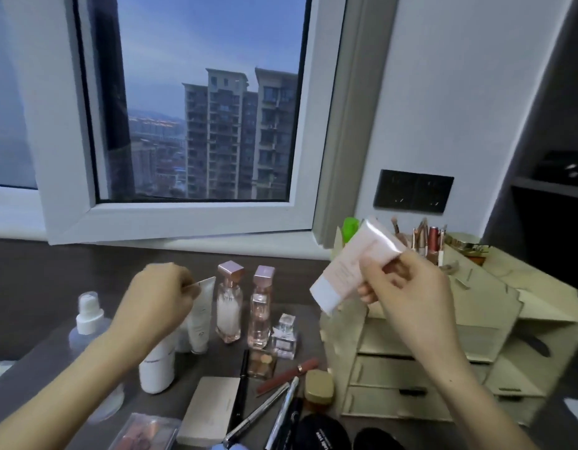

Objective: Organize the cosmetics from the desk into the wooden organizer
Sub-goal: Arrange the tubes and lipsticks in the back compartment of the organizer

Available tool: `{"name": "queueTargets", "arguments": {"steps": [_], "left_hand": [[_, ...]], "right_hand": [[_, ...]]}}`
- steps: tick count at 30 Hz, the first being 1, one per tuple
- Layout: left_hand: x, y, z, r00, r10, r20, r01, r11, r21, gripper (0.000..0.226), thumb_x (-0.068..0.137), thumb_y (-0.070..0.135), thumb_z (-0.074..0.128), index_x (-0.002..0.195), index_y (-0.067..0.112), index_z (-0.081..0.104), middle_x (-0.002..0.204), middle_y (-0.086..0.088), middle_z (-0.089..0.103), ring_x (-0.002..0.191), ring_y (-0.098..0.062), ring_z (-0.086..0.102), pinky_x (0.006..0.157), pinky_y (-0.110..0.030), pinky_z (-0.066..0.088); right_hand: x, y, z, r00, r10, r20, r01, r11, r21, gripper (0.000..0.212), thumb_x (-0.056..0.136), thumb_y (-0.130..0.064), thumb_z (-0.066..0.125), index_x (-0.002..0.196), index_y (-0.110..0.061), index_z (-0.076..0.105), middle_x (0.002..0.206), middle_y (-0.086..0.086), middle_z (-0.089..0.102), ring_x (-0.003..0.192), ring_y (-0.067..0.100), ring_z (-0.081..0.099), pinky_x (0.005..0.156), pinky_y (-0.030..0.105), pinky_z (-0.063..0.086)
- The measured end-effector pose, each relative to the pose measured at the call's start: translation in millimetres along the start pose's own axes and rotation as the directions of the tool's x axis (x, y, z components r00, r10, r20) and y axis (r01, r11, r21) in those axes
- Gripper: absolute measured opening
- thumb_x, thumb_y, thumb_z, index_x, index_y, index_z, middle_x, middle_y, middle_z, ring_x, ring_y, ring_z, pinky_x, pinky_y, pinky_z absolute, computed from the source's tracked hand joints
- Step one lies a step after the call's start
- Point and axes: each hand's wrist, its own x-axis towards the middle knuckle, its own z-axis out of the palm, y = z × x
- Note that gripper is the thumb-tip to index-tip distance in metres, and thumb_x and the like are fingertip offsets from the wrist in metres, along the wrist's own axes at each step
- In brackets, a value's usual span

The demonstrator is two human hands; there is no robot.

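Observation:
My right hand grips a pale pink tube with a white cap, held tilted in the air above the front left corner of the wooden organizer. My left hand pinches the crimped top of a white tube that stands upright on the dark desk. Brushes and lipsticks stand in the organizer's back compartments. Two pink perfume bottles and a small clear one stand between my hands.
A spray bottle, a white bottle, a beige compact, a palette, pencils, a red lipstick, a gold jar and black puffs crowd the desk front. The window sill is behind.

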Motion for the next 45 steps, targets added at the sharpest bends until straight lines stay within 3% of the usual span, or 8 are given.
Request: {"name": "queueTargets", "arguments": {"steps": [4, 9, 15, 26, 32, 36, 40, 45], "left_hand": [[0.0, 38.9, -49.5, 0.977, 0.074, -0.202, -0.115, 0.974, -0.197, 0.011, 0.081, 0.016, 0.068, 0.073, 0.011, 0.073, 0.060, 0.000, 0.060, 0.057, -0.011, 0.052, 0.050, -0.022, 0.033], [24.8, 89.6, -59.7, 0.942, 0.126, -0.311, -0.226, 0.924, -0.307, 0.015, 0.082, 0.016, 0.065, 0.074, 0.008, 0.074, 0.061, -0.009, 0.068, 0.064, -0.025, 0.063, 0.057, -0.029, 0.042], [45.4, 130.0, -47.8, 0.943, 0.152, -0.297, -0.256, 0.899, -0.354, 0.015, 0.084, 0.017, 0.062, 0.077, 0.010, 0.073, 0.055, 0.004, 0.058, 0.063, -0.018, 0.061, 0.053, -0.014, 0.035], [61.0, 146.9, -34.1, 0.950, 0.185, -0.252, -0.279, 0.865, -0.417, 0.017, 0.083, 0.014, 0.061, 0.073, 0.008, 0.072, 0.059, -0.002, 0.065, 0.059, -0.013, 0.059, 0.054, -0.015, 0.039], [64.8, 159.7, -34.6, 0.943, 0.254, -0.213, -0.326, 0.823, -0.465, 0.015, 0.085, 0.018, 0.063, 0.081, 0.009, 0.073, 0.067, -0.006, 0.071, 0.060, -0.010, 0.064, 0.054, -0.015, 0.047], [69.7, 186.2, -38.3, 0.912, 0.383, -0.147, -0.397, 0.732, -0.554, 0.014, 0.086, 0.020, 0.063, 0.086, 0.010, 0.073, 0.068, -0.004, 0.071, 0.062, -0.012, 0.066, 0.060, -0.020, 0.055], [77.3, 220.9, -40.5, 0.853, 0.510, -0.112, -0.456, 0.623, -0.636, 0.015, 0.085, 0.019, 0.064, 0.094, 0.009, 0.071, 0.063, 0.009, 0.062, 0.050, 0.004, 0.059, 0.054, -0.006, 0.048], [85.9, 244.8, -24.9, 0.840, 0.535, -0.095, -0.445, 0.579, -0.683, 0.021, 0.088, 0.013, 0.059, 0.108, 0.010, 0.065, 0.081, 0.001, 0.068, 0.072, -0.018, 0.069, 0.072, -0.025, 0.058]], "right_hand": [[48.3, 26.3, -41.2, 0.961, -0.034, -0.276, -0.016, 0.984, -0.177, 0.013, 0.086, -0.020, 0.060, 0.078, -0.010, 0.062, 0.068, 0.005, 0.069, 0.062, 0.022, 0.067, 0.062, 0.042, 0.058], [100.5, 67.5, -36.9, 0.973, 0.000, -0.233, -0.106, 0.890, -0.444, 0.024, 0.090, -0.014, 0.050, 0.068, -0.005, 0.051, 0.061, 0.004, 0.051, 0.054, 0.017, 0.047, 0.043, 0.024, 0.029], [135.5, 111.0, -11.1, 0.983, 0.151, -0.106, -0.184, 0.807, -0.561, 0.022, 0.088, -0.013, 0.050, 0.079, 0.003, 0.062, 0.078, 0.018, 0.068, 0.075, 0.031, 0.065, 0.067, 0.037, 0.055], [134.6, 116.7, 2.7, 0.965, 0.255, 0.070, -0.178, 0.823, -0.540, 0.027, 0.083, -0.013, 0.060, 0.058, -0.004, 0.060, 0.069, 0.017, 0.069, 0.073, 0.029, 0.066, 0.065, 0.030, 0.050], [114.7, 74.2, -26.1, 0.998, 0.054, 0.028, -0.035, 0.884, -0.467, 0.034, 0.086, -0.020, 0.062, 0.119, -0.012, 0.059, 0.098, 0.004, 0.069, 0.093, 0.020, 0.064, 0.084, 0.038, 0.053], [92.7, 19.8, -49.2, 0.950, 0.024, 0.313, -0.036, 0.999, 0.033, 0.031, 0.084, -0.021, 0.067, 0.114, -0.015, 0.064, 0.092, 0.001, 0.069, 0.066, 0.009, 0.066, 0.055, 0.021, 0.051], [100.3, 6.6, -66.1, 0.963, -0.066, 0.261, 0.088, 0.994, -0.072, 0.018, 0.085, -0.016, 0.066, 0.103, -0.014, 0.067, 0.082, 0.005, 0.069, 0.052, 0.011, 0.059, 0.046, 0.027, 0.049], [116.4, 30.8, -75.6, 0.992, -0.027, 0.121, 0.049, 0.982, -0.184, 0.010, 0.085, -0.017, 0.066, 0.094, -0.014, 0.064, 0.068, 0.005, 0.069, 0.043, 0.014, 0.060, 0.045, 0.027, 0.049]]}}
